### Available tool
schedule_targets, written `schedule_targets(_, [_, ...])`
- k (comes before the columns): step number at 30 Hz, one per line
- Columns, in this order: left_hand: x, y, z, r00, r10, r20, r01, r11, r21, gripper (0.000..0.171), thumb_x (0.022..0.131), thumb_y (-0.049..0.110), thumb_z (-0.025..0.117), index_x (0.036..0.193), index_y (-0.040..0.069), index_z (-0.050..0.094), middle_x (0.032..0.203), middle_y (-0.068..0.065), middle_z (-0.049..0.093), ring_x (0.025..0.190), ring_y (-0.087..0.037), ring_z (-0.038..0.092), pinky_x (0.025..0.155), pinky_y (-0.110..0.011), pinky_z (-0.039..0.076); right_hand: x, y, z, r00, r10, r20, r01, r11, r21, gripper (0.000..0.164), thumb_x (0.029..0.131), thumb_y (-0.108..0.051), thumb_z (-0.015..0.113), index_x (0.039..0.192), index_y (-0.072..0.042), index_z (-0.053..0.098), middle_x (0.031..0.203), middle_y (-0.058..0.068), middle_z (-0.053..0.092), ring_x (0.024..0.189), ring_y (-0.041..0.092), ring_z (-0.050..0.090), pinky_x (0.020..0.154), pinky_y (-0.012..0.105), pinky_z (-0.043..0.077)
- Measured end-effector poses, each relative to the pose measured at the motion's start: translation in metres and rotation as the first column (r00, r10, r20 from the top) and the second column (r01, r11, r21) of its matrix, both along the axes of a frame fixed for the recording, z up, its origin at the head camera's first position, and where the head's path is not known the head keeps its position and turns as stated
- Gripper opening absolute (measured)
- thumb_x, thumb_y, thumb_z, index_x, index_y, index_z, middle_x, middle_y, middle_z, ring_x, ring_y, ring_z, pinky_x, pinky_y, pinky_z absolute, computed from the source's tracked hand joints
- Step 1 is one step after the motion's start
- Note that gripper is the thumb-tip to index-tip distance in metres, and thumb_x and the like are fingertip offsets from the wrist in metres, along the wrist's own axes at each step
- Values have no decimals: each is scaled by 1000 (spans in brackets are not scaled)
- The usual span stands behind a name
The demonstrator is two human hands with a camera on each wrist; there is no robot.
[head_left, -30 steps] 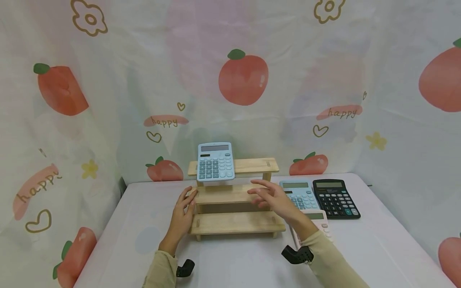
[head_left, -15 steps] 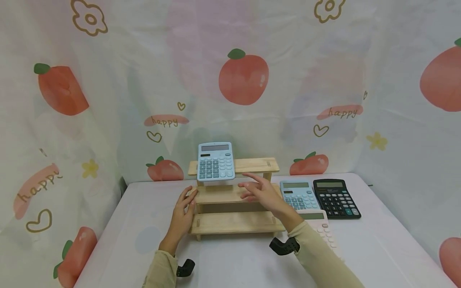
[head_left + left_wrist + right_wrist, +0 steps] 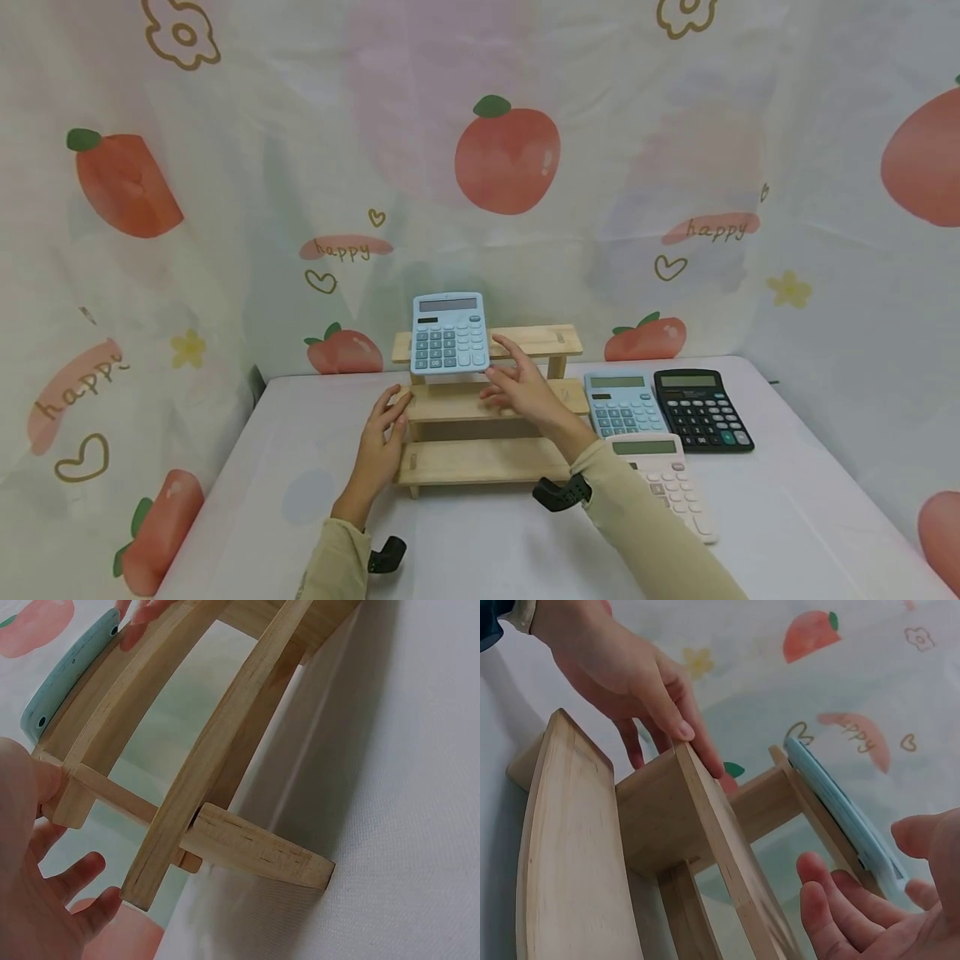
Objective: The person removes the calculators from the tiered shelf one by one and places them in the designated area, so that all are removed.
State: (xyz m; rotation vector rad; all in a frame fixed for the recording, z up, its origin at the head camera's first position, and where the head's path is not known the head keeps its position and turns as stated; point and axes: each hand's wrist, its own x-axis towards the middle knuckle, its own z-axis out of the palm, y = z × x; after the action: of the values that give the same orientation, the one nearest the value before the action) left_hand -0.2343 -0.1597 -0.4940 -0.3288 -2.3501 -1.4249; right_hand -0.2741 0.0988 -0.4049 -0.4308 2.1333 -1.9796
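Note:
A light-blue calculator (image 3: pixel 449 333) leans at the left of the top tier of a three-tier wooden display stand (image 3: pixel 480 461). My left hand (image 3: pixel 379 444) holds the left end of the middle tier, thumb on the board's edge; the right wrist view shows this left hand (image 3: pixel 641 682) from the other side. My right hand (image 3: pixel 525 396) is beside the calculator's lower right corner, fingers loosely bent and parted. In the right wrist view the right hand (image 3: pixel 877 907) has nothing in its grasp; whether a fingertip touches the calculator (image 3: pixel 844 806) I cannot tell.
Right of the stand lie a second light-blue calculator (image 3: pixel 625 405), a black calculator (image 3: pixel 702 410) and a pale pink calculator (image 3: pixel 663 479), partly covered by my right sleeve. A fruit-printed cloth (image 3: pixel 510 267) hangs behind the white table (image 3: pixel 465 550).
My right hand has moved left and slightly up, from the stand's right side to the leaning calculator's edge. More of the pink calculator shows. The left hand has stayed in place.

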Motion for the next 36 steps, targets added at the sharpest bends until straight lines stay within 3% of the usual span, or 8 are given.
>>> schedule_targets(10, [0,-1,0,1000,2,9,-2,1000,-2,38,105,13,51,141,3,58,158,-16,41,129,-41,51,100,-68,43,-8,-15,1,998,-41,49,41,999,-3,68,106,-10,50,162,-26,15,126,25,67,85,19,74,72,31,56])
schedule_targets(22, [0,0,0,1000,-3,-1,3,1000,-3,38,105,12,51,141,3,59,158,-16,42,127,-39,52,98,-64,43,-8,-22,4,997,-53,60,56,997,-54,68,105,-3,48,163,-22,16,120,27,69,81,14,73,74,27,55])
schedule_targets(30, [1,0,1,1000,-4,-4,4,1000,2,38,105,11,51,141,1,58,157,-18,42,128,-41,52,99,-66,43,-7,-25,3,993,-68,95,79,990,-118,71,103,1,50,162,-21,18,92,4,74,79,12,72,75,25,55])
schedule_targets(36, [1,0,2,1000,-4,1,4,1000,6,38,105,12,51,141,2,58,158,-17,41,129,-40,51,99,-64,43,-6,-25,2,988,-76,133,98,980,-171,73,102,3,51,162,-23,20,86,-1,73,78,11,71,74,23,55])
